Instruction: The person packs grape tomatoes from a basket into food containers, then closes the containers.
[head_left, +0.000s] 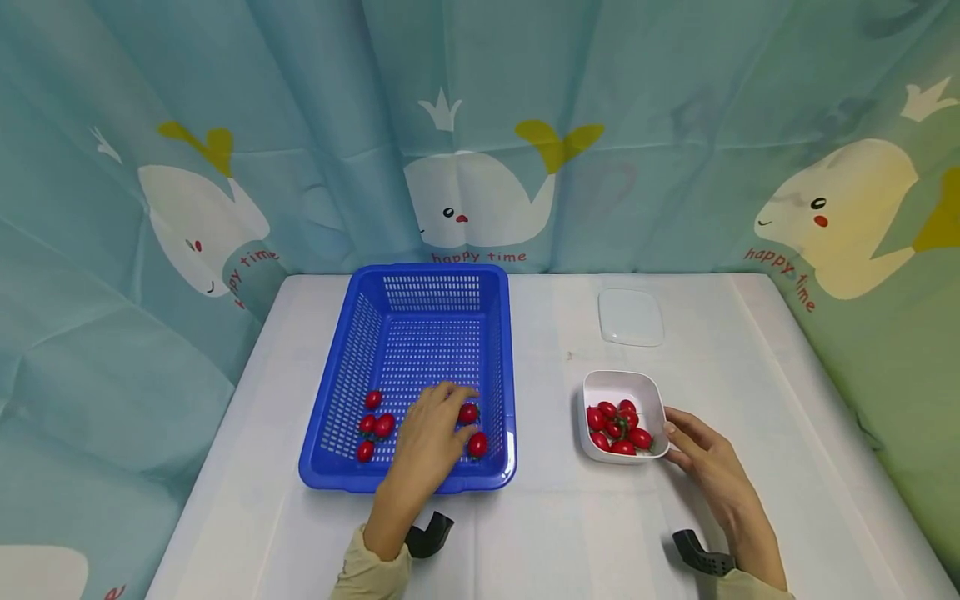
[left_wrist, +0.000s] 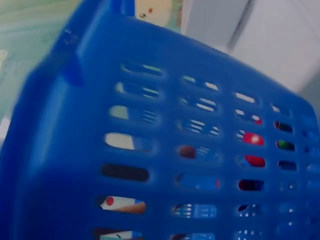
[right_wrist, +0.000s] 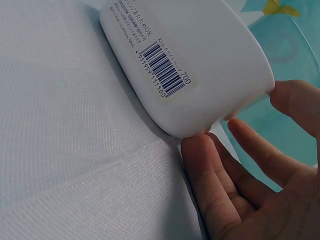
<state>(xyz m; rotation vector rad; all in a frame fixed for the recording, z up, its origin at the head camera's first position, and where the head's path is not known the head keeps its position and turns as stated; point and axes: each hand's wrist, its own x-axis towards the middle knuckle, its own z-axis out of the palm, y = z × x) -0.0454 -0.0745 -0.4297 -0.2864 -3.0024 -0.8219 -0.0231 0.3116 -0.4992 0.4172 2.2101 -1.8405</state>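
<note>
Left hand [head_left: 431,435] among small red oval tomatoes [head_left: 384,426]

I see its thumb and forefinger parted around one, inside the blue perforated plastic basket [head_left: 336,477]; the right hand [head_left: 708,467] grips a white square plastic box [head_left: 618,384]. Left wrist: slotted basket wall. Right wrist: fingertips touching the box.

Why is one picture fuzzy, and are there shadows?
Left wrist view: the basket is blurry, perhaps from being close; right wrist view: the barcode is sharp, with shadow on the cloth beside the box; head view: faint shadow near the right hand.

Possibly a home, whale-print curtain [head_left: 480,137], white table [head_left: 562,533]
</note>
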